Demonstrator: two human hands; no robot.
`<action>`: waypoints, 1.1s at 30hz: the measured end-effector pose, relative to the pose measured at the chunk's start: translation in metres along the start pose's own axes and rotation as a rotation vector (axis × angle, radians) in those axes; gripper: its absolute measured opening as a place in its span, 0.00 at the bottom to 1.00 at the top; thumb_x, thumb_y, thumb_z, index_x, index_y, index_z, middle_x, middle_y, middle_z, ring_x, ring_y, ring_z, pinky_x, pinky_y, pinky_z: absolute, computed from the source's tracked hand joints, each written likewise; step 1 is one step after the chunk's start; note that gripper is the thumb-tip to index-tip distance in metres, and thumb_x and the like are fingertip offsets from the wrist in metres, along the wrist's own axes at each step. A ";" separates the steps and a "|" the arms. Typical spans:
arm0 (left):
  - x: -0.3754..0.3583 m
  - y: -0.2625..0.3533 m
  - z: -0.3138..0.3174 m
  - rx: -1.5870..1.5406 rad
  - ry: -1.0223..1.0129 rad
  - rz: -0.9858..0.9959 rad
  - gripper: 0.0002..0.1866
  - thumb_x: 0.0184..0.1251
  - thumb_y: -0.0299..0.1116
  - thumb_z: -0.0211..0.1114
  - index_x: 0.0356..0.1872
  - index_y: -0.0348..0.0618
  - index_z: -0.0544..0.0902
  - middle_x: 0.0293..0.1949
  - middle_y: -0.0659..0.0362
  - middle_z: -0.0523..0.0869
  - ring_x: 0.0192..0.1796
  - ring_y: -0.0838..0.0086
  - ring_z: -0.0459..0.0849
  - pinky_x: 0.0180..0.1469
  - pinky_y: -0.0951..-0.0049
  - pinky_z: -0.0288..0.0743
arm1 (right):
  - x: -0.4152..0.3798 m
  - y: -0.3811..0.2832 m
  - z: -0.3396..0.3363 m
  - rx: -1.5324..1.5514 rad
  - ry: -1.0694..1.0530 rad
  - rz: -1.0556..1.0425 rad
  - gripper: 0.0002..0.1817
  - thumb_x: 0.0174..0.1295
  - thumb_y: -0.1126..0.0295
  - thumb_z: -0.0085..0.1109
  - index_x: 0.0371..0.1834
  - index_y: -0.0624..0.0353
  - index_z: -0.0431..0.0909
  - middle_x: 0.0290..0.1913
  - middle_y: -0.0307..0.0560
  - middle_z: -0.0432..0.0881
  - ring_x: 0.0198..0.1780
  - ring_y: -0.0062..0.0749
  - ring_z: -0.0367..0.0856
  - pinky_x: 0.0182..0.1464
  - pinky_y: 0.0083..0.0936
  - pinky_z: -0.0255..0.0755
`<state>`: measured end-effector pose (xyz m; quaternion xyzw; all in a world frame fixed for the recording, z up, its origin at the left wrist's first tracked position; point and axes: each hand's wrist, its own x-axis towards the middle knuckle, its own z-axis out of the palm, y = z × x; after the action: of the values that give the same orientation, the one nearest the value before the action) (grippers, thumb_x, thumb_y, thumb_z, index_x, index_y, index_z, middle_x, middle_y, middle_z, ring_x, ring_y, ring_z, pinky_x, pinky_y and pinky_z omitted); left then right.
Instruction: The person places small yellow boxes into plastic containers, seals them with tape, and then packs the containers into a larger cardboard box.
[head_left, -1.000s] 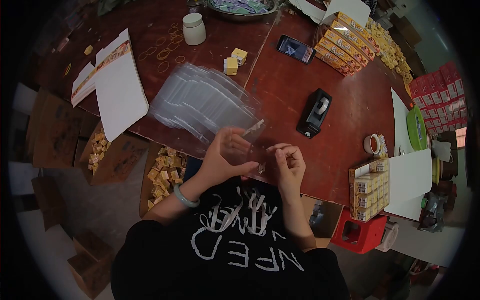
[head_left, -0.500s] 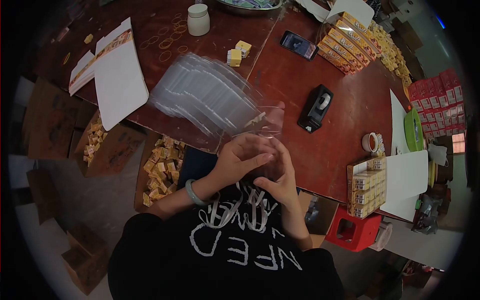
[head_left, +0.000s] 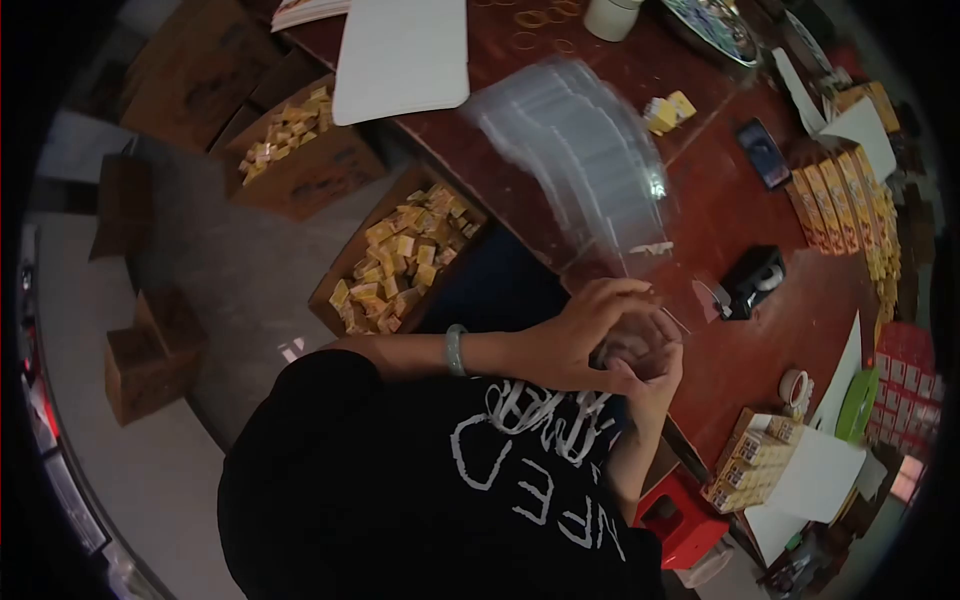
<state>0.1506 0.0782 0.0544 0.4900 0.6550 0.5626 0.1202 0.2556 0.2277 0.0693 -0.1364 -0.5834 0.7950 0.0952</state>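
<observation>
At the near edge of the dark red wooden tabletop [head_left: 722,362], the left hand [head_left: 580,345] and right hand [head_left: 657,372] half-curl their fingers around transparent plastic film [head_left: 640,332], their grip unclear, and light, even pressure would probably prevent creases.

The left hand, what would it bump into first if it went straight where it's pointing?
Probably the right hand, just across from the left hand, though depth is hard to judge.
</observation>
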 end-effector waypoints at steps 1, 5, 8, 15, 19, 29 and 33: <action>-0.009 0.001 0.002 -0.026 0.042 -0.018 0.42 0.70 0.64 0.56 0.72 0.40 0.60 0.69 0.47 0.64 0.73 0.50 0.61 0.75 0.53 0.49 | 0.000 0.010 -0.006 0.013 -0.066 0.032 0.43 0.49 0.83 0.73 0.69 0.66 0.59 0.64 0.64 0.71 0.54 0.44 0.83 0.52 0.37 0.83; -0.061 -0.040 -0.043 0.107 0.262 -0.047 0.34 0.70 0.52 0.62 0.66 0.38 0.66 0.65 0.47 0.70 0.68 0.51 0.67 0.72 0.54 0.55 | -0.007 0.015 0.003 0.093 -0.094 0.049 0.49 0.47 0.77 0.76 0.73 0.63 0.56 0.64 0.66 0.71 0.48 0.44 0.85 0.50 0.36 0.82; -0.144 -0.146 -0.067 0.300 0.508 -0.378 0.27 0.67 0.41 0.67 0.61 0.39 0.69 0.65 0.45 0.69 0.63 0.51 0.72 0.67 0.52 0.63 | -0.006 0.008 -0.001 0.042 -0.044 0.025 0.49 0.48 0.75 0.77 0.73 0.65 0.55 0.63 0.65 0.72 0.47 0.44 0.85 0.50 0.38 0.83; -0.175 -0.263 -0.106 0.805 -0.348 -1.258 0.59 0.44 0.58 0.79 0.78 0.62 0.54 0.80 0.42 0.39 0.78 0.35 0.44 0.70 0.37 0.59 | 0.001 0.003 0.001 0.009 -0.036 0.021 0.46 0.47 0.85 0.72 0.71 0.67 0.56 0.62 0.64 0.74 0.49 0.45 0.84 0.50 0.36 0.82; -0.220 -0.377 -0.072 0.823 -0.470 -1.074 0.61 0.45 0.57 0.77 0.79 0.67 0.47 0.80 0.45 0.33 0.75 0.24 0.40 0.61 0.31 0.69 | 0.005 -0.001 0.004 0.031 -0.045 -0.009 0.42 0.52 0.90 0.68 0.70 0.63 0.58 0.62 0.59 0.74 0.52 0.43 0.84 0.52 0.34 0.82; -0.185 -0.311 -0.107 0.623 -0.405 -0.991 0.64 0.40 0.59 0.77 0.80 0.67 0.46 0.80 0.46 0.31 0.73 0.22 0.47 0.53 0.40 0.79 | 0.008 0.007 0.002 -0.002 -0.037 0.030 0.41 0.56 0.88 0.67 0.72 0.59 0.58 0.61 0.57 0.75 0.50 0.35 0.84 0.50 0.29 0.82; -0.177 -0.304 -0.095 0.927 -0.506 -1.139 0.64 0.38 0.57 0.78 0.79 0.66 0.49 0.79 0.46 0.38 0.72 0.21 0.47 0.61 0.34 0.72 | 0.011 0.010 -0.001 0.003 -0.026 0.012 0.40 0.56 0.88 0.67 0.71 0.59 0.58 0.60 0.57 0.76 0.50 0.35 0.84 0.50 0.29 0.82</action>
<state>0.0157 -0.0838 -0.2429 0.1916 0.9268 -0.0465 0.3195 0.2461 0.2289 0.0580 -0.1293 -0.5826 0.7981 0.0831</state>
